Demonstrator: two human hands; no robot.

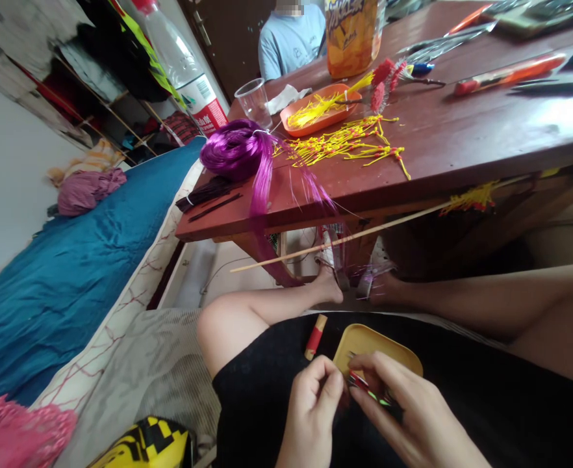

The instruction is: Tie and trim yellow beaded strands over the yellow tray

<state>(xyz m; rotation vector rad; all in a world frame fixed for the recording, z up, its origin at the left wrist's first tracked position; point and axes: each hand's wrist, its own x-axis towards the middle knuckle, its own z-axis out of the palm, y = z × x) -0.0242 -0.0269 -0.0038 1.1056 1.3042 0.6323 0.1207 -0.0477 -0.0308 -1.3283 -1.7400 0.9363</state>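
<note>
Over the lap, my left hand (314,400) is closed, with thumb and index finger pinched together. Whatever they hold is too small to make out. Close beside it, my right hand (410,406) has its fingers closed round a small slim tool (367,386) with red, black and green parts; its exact kind is partly hidden. Beneath the hands, a shallow yellow tray (388,344) rests on the dark cloth (262,377) over the lap. Just left of the tray lies a small spool of red thread (315,337).
On the red-brown table (442,136) are a purple fibre bundle (232,149), yellow-and-red stamens (340,144), an orange dish (310,129) and bottles. A thin stick (335,244) juts out past the table edge. A person (291,39) sits across. A bed (91,240) stands left.
</note>
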